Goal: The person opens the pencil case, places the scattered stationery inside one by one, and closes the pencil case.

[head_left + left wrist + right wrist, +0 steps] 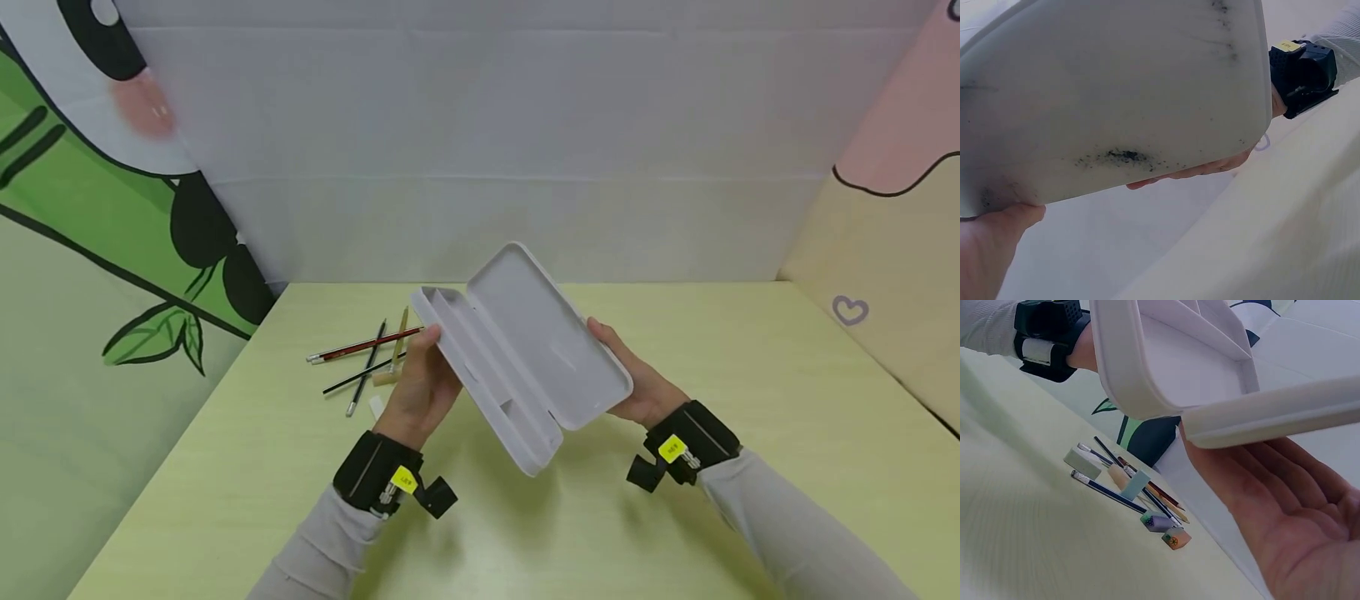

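Above the middle of the pale green worktop [675, 517], an open white pencil case [525, 358] is held in the air. The left hand [420, 387] grips its tray side, thumb on the rim; the right hand [637, 387] cradles the lid from beneath, fingers fairly straight. Beyond, toward the far left corner, pencils [360, 354] and erasers [1169, 531] lie loose. Behind the far edge stands a grey backdrop [525, 125], with a panda-and-bamboo panel [90, 208] at left.

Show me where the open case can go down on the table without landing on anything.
Bare tabletop lies right of the right hand, out to the wall, and along the near edge between the two sleeves, under the white case. It is crowded left of the left hand, where the pencils and erasers lie.
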Tool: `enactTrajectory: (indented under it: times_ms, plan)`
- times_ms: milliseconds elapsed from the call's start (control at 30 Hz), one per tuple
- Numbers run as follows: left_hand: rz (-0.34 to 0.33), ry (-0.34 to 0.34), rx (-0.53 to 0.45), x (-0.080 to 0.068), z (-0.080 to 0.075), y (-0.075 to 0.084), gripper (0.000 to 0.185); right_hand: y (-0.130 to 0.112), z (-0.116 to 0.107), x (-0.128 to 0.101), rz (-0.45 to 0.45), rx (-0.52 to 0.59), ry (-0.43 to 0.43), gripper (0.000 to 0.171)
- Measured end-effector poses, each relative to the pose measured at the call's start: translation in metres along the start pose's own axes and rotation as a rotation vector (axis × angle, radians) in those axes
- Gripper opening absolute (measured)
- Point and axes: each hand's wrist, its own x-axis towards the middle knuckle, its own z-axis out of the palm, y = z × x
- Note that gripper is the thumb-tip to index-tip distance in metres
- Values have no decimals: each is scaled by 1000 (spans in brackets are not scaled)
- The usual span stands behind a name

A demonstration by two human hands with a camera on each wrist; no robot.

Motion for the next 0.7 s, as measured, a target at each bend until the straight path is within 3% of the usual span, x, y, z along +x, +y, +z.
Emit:
enactTrajectory:
  times_ms: [267, 700]
  plan:
    - [7, 8, -24, -4, 2, 4, 70, 1, 2, 2, 24, 94, 21, 52]
    - [-31, 42, -79, -7, 6, 8, 74, 6, -2, 1, 23, 269, -75, 63]
